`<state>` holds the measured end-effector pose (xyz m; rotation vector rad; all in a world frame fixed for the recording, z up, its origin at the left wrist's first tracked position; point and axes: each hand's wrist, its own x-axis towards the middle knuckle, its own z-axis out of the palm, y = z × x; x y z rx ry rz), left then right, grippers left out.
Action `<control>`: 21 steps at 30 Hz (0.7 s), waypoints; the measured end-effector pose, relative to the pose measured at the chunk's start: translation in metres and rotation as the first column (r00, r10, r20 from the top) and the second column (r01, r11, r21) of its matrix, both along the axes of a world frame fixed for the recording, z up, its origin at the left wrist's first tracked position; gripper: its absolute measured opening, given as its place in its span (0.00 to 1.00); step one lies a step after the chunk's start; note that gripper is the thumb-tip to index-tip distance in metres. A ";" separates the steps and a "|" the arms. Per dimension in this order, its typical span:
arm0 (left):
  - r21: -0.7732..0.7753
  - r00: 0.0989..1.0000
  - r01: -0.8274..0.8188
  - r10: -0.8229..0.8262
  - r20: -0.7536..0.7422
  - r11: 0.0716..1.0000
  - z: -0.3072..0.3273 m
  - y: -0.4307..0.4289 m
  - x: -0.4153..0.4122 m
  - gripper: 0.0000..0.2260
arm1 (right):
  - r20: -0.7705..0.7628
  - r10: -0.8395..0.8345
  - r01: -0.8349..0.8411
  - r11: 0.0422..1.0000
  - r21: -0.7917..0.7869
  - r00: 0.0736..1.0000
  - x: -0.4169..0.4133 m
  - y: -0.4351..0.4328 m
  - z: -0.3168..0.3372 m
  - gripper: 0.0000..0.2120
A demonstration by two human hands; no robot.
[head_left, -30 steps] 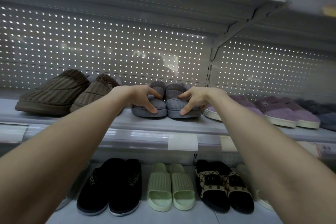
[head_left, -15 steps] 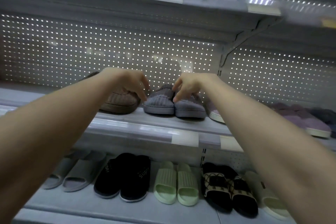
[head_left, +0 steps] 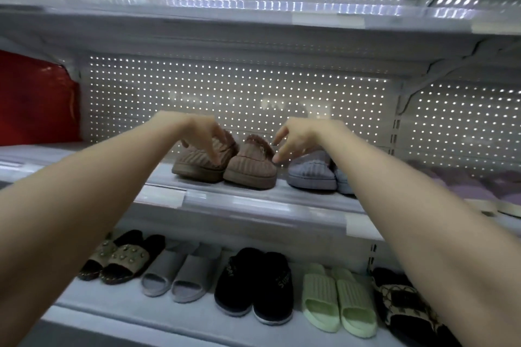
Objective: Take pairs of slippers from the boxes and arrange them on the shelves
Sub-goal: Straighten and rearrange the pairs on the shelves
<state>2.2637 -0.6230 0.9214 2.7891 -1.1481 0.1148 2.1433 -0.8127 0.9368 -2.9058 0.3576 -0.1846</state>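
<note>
A pair of brown ribbed slippers with fur lining stands on the middle shelf [head_left: 253,203], toes toward me. My left hand [head_left: 204,136] grips the top of the left brown slipper [head_left: 194,167], thumb on one side and fingers on the other. My right hand [head_left: 296,139] is beside the right brown slipper [head_left: 251,170], fingers spread, one fingertip touching its right side. A grey ribbed pair [head_left: 310,176] stands just right of it, partly hidden behind my right forearm.
Purple slippers [head_left: 465,186] lie blurred at the far right of the same shelf. The lower shelf holds studded sandals [head_left: 118,260], grey slides [head_left: 180,279], black slippers [head_left: 253,284], green slides [head_left: 338,298] and patterned sandals [head_left: 406,307]. A red object [head_left: 33,98] sits at far left.
Both hands left the grey pair and moved left to the brown pair. The view has shifted left with them, so more of the shelf's left end shows.
</note>
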 end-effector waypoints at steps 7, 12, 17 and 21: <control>0.018 0.997 0.065 -0.066 0.038 0.998 -0.026 0.027 0.061 0.35 | 0.009 -0.099 0.099 0.995 0.015 0.995 0.038 0.041 -0.027 0.37; 0.012 0.990 0.142 -0.142 -0.006 0.990 -0.032 0.031 0.088 0.36 | -0.030 -0.179 0.180 0.983 0.033 0.983 0.053 0.052 -0.036 0.40; -0.020 0.980 0.196 -0.196 -0.013 0.980 -0.033 0.031 0.097 0.37 | -0.042 -0.228 0.228 0.974 0.002 0.973 0.066 0.059 -0.037 0.41; -0.041 0.979 0.203 -0.203 0.005 0.978 -0.040 0.028 0.105 0.37 | -0.056 -0.257 0.258 0.966 0.029 0.965 0.071 0.057 -0.039 0.42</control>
